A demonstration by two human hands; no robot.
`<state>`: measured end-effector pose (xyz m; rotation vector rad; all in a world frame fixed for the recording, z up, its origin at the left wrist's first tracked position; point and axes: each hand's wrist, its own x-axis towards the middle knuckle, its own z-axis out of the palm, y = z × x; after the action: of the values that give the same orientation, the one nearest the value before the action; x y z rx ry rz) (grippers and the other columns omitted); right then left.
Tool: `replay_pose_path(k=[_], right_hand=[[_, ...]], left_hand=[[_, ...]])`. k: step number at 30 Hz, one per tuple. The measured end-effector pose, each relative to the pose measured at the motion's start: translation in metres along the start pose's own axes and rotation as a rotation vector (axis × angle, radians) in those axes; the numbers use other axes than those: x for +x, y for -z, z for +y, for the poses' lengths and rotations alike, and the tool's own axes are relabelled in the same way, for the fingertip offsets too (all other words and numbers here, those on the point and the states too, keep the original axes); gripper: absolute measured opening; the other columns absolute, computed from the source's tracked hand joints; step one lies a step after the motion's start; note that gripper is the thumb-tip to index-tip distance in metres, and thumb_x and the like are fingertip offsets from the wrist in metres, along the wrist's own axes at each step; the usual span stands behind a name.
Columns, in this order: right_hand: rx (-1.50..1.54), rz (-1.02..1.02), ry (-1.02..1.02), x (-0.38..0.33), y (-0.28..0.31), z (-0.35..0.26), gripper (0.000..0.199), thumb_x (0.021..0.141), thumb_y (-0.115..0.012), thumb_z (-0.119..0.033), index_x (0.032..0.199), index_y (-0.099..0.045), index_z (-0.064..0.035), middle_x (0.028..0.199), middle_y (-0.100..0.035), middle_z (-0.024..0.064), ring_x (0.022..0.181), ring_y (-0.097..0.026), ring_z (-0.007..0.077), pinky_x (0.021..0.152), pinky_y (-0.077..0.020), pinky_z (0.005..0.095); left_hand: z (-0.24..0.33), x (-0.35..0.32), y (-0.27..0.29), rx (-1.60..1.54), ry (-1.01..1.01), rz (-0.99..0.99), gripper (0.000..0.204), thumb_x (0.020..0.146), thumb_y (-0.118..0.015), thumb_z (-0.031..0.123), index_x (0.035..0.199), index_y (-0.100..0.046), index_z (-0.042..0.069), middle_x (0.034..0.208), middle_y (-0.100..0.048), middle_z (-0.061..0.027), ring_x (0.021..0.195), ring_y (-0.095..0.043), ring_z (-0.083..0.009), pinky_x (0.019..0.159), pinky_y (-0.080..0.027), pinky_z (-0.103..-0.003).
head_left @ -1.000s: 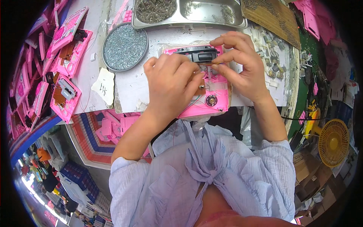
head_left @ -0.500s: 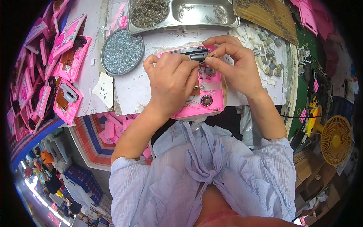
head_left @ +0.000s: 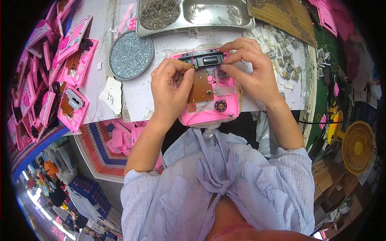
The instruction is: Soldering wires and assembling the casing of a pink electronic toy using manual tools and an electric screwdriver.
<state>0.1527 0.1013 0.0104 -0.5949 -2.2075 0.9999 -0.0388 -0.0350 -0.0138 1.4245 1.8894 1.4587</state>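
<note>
A pink plastic toy casing (head_left: 209,116) lies open in front of me. In it are a brown circuit board (head_left: 201,89), a round black speaker (head_left: 220,106) and thin wires. Across its far end sits a black plastic part (head_left: 209,60) with a shiny grey middle, slightly tilted. My left hand (head_left: 171,86) pinches this part's left end, and a thin yellow wire (head_left: 181,62) shows by the fingertips. At the right end, my right hand (head_left: 254,68) grips between thumb and fingers. The fingertips partly hide both ends.
A round tray of small screws (head_left: 130,55) stands left of the casing. Beyond is a metal tray (head_left: 197,30) with springs. Small white and grey parts (head_left: 283,60) lie on the right, near brown cardboard (head_left: 283,18). Pink casings (head_left: 72,108) pile up at far left.
My hands have moved apart, the left one leftward and down with its thumb now showing. More of the black part and the circuit board has come into sight.
</note>
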Motion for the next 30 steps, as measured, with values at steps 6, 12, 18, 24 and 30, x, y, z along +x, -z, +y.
replay_pose_path(k=[6,12,18,24,30], right_hand=[[0.007,-0.207,0.204,-0.016,-0.01,-0.018,0.018,0.076,-0.081,-0.007,0.09,-0.069,-0.0072,0.099,-0.07,0.0079,0.095,-0.064,0.0302,0.082,-0.0523,0.0388],[-0.048,-0.095,0.239,0.006,-0.023,-0.014,0.016,0.075,-0.08,-0.015,0.085,-0.068,-0.0092,0.083,-0.064,0.0042,0.084,-0.06,0.0274,0.07,-0.0512,0.0383],[-0.227,-0.1,0.209,0.021,-0.031,-0.028,0.011,0.079,-0.074,-0.017,0.086,-0.069,-0.0095,0.084,-0.066,0.0044,0.082,-0.059,0.0271,0.076,-0.0454,0.0408],[-0.348,-0.091,0.256,0.022,-0.035,-0.024,0.011,0.079,-0.074,-0.018,0.084,-0.068,-0.0097,0.08,-0.065,0.0038,0.083,-0.06,0.026,0.077,-0.0434,0.04],[-0.307,-0.008,0.199,0.003,-0.03,-0.014,0.011,0.076,-0.074,-0.012,0.083,-0.065,-0.0097,0.075,-0.063,0.0027,0.075,-0.06,0.0246,0.076,-0.0427,0.0398]], left_hand=[[-0.002,-0.002,-0.003,-0.096,-0.002,0.013,0.009,0.083,-0.075,0.001,0.086,-0.066,0.0,0.087,-0.066,-0.0075,0.07,-0.059,-0.0165,0.065,-0.046,-0.03],[-0.006,-0.004,0.0,0.009,-0.077,-0.015,0.01,0.083,-0.076,0.005,0.089,-0.068,0.004,0.09,-0.067,-0.0065,0.082,-0.062,-0.0208,0.08,-0.043,-0.034],[-0.011,-0.006,0.002,0.027,-0.167,-0.028,0.009,0.086,-0.071,-0.004,0.093,-0.066,-0.001,0.097,-0.064,-0.0079,0.08,-0.058,-0.0131,0.07,-0.047,-0.026],[-0.009,-0.005,0.003,0.055,-0.183,-0.008,0.01,0.083,-0.073,-0.002,0.091,-0.067,0.002,0.09,-0.065,-0.0073,0.079,-0.06,-0.0176,0.074,-0.045,-0.03],[-0.013,-0.011,0.004,0.338,-0.147,0.082,0.011,0.083,-0.072,-0.003,0.089,-0.064,0.001,0.087,-0.061,-0.0074,0.08,-0.058,-0.0176,0.076,-0.046,-0.033]])
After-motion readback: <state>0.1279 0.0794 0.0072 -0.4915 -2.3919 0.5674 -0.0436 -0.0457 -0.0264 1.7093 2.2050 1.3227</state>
